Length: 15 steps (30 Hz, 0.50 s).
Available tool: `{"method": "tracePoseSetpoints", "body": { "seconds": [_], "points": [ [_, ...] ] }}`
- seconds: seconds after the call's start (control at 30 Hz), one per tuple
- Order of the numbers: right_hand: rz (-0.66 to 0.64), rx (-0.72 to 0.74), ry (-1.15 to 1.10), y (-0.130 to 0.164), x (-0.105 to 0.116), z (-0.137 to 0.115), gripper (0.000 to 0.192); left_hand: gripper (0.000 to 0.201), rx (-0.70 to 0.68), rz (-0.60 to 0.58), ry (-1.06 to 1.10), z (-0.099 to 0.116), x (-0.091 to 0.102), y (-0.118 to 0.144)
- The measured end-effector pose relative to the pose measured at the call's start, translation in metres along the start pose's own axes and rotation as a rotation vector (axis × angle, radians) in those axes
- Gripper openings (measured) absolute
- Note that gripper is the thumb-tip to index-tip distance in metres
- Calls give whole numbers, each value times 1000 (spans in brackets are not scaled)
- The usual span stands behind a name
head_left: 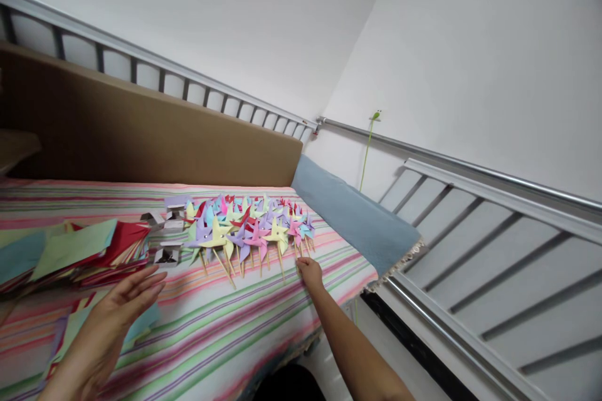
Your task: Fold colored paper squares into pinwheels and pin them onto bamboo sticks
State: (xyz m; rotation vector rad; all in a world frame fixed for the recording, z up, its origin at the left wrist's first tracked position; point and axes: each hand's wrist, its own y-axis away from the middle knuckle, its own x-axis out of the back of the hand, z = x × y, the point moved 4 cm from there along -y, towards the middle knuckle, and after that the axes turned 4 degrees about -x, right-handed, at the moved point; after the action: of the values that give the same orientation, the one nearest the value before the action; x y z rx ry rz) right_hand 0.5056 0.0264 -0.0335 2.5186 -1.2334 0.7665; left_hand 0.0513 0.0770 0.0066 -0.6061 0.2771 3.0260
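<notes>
Many paper pinwheels (244,232) in yellow, pink, purple, red and blue lie massed together, their wooden sticks pointing toward me. At the right end of the pile, my right hand (310,272) is closed in a pinch on the stick of a pink pinwheel (296,230). My left hand (125,301) is held with its fingers stretched out, holding nothing, above a small stack of coloured paper (143,319). Beyond it lies a larger heap of coloured paper sheets (79,247). Small open boxes (168,254) stand between the paper and the pinwheels; one contains dark little pieces too small to name.
A striped cloth (226,332) covers the surface. Along the back stands a long cardboard panel (155,138) before a metal railing (188,88). At the right are a blue-grey cloth (352,213), another railing (470,250) and a green cord (367,153) hanging from a wall socket.
</notes>
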Motion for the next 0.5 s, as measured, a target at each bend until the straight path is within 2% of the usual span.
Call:
{"method": "tracePoseSetpoints", "body": {
  "seconds": [0.17, 0.3, 0.4, 0.5],
  "points": [
    [48, 73, 15, 16, 14, 1, 26, 49, -24, -13, 21, 3, 7, -3],
    [36, 207, 8, 52, 13, -7, 24, 40, -84, -20, 110, 20, 27, -4],
    [-103, 336, 4, 89, -13, -29, 29, 30, -214, 120, 285, 44, 49, 3],
    [-313, 480, 5, 129, -58, -62, 24, 23, -298, 225, 394, 60, 66, 10]
  ]
}}
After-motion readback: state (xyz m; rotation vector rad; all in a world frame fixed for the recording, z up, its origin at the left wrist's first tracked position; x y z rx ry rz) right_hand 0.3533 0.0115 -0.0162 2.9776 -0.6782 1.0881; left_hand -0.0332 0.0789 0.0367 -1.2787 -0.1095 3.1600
